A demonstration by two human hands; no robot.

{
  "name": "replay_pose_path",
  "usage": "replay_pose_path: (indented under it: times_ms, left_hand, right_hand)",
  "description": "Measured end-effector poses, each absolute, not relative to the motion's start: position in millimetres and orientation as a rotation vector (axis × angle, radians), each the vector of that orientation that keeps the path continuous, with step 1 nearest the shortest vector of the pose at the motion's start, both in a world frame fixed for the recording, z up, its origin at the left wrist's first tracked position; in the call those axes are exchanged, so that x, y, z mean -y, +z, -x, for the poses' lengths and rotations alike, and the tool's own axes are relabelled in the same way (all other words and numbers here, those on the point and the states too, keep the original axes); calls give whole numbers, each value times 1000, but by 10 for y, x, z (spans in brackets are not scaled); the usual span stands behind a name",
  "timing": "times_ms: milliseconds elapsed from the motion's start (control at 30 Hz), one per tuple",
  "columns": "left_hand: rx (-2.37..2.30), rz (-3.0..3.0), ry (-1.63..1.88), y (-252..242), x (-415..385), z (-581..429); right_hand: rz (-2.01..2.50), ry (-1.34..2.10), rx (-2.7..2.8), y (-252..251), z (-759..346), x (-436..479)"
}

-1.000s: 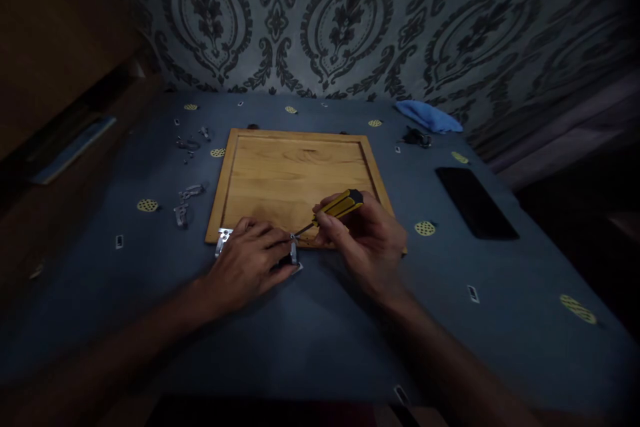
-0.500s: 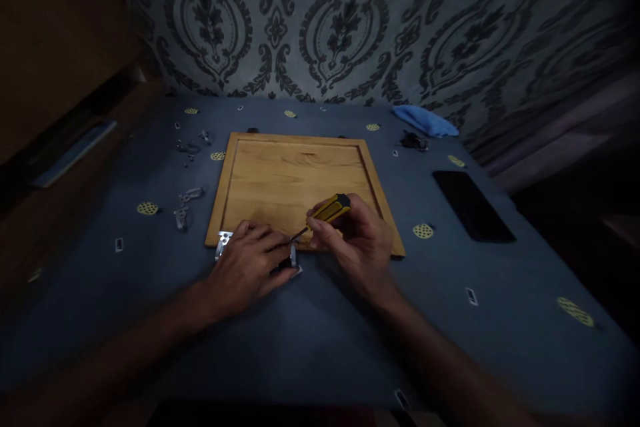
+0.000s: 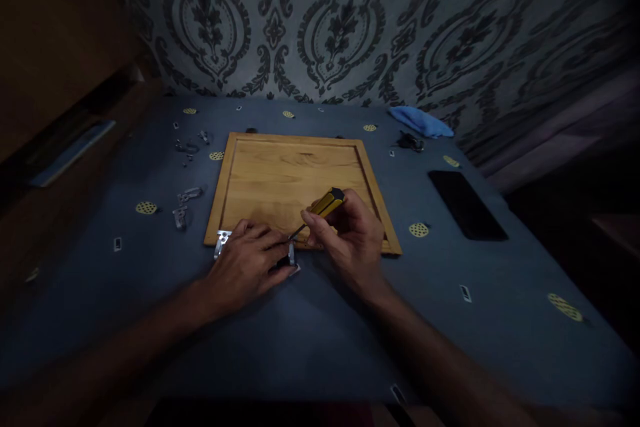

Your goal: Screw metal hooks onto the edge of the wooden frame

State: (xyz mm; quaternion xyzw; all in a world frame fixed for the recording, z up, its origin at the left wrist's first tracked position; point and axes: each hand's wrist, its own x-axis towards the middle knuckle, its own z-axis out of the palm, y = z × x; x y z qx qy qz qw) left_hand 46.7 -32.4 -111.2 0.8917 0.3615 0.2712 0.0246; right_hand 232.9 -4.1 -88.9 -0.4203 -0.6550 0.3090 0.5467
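Observation:
A framed wooden panel (image 3: 295, 173) lies flat on the blue patterned cloth. At its near edge, toward the left, sits a shiny metal hinge (image 3: 222, 239), mostly covered by my left hand (image 3: 247, 257), whose fingers press together over it; another metal piece (image 3: 292, 254) shows at the fingertips. My right hand (image 3: 350, 233) grips a yellow and black screwdriver (image 3: 327, 204), tilted, its shaft reaching down and left to the fingertips of my left hand. The exact spot the tip touches is hidden.
Several loose metal parts (image 3: 188, 195) lie left of the panel. A dark phone-like slab (image 3: 467, 205) rests on the right. Behind it are a blue cloth (image 3: 421, 121) and a small black object (image 3: 411, 141). A patterned wall stands at the back.
My right hand and the screwdriver have shifted slightly left, with the handle a little more upright. My left hand stays over the metal hinge. The view has shifted slightly.

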Motion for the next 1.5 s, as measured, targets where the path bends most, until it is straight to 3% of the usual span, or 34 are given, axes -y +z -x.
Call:
replay_pose_path:
  times_ms: [1500]
  left_hand:
    - [-1126,-2754,822,-1123,324,-463]
  right_hand:
    - [977,754,1640,-843,-2425,72]
